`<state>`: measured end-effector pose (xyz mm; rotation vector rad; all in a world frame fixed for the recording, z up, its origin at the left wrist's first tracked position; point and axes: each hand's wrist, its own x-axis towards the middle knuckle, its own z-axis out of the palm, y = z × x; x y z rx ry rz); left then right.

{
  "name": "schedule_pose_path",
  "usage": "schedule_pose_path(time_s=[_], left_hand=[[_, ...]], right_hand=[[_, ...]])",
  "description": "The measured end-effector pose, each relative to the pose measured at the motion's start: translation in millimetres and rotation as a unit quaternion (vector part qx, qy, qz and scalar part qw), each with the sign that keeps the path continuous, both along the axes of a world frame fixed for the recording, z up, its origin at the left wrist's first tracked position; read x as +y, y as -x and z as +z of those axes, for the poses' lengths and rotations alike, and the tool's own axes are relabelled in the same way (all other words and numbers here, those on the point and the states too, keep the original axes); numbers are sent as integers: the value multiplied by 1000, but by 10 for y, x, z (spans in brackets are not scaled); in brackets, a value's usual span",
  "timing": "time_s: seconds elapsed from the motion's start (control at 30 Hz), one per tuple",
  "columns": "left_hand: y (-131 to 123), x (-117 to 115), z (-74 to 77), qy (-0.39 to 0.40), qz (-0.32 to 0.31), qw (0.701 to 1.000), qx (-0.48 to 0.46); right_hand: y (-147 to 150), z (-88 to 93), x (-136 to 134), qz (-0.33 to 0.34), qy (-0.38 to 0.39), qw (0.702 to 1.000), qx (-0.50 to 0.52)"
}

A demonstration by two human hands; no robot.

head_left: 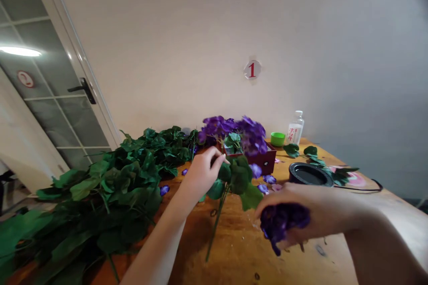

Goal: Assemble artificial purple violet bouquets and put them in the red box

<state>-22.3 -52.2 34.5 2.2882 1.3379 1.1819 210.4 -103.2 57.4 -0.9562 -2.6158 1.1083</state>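
Two hands loaded on my feed: left hand (200, 176) pinches a leafy stem (217, 225) near its top so it hangs tilted over the table (240, 249), while right hand (321, 205) wraps narrow round purple blooms (284, 222), apparently to keep them bunched, just beyond the stem.

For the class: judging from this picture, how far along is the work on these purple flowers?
Done: a big heap of leafy green stems lies on the left, showing no blooms, and loose purple petals are scattered. In hand: the left hand holds a leafy stem; the right hand grips a crumpled clump of purple blooms. Left: a bunch of purple blooms stands in the red box.
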Motion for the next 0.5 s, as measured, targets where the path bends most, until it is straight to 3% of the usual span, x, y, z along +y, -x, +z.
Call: schedule_pose_path(time_s=[0.03, 0.1, 0.17, 0.33, 0.5], left_hand=[[25, -12, 25, -13, -13, 998, -53], [54, -39, 65, -27, -38, 989, -140], [63, -71, 97, -31, -56, 977, -203], [55, -145, 134, -66, -63, 959, -268], [-29, -28, -16, -154, 27, 941, -300]], right_hand=[[69, -54, 23, -4, -26, 998, -51], [208, -212, 117, -88, -100, 982, -137], [331, -374, 228, -139, -131, 967, -168], [530, -547, 344, -122, -75, 989, -19], [589, -682, 432, -161, -155, 967, 124]])
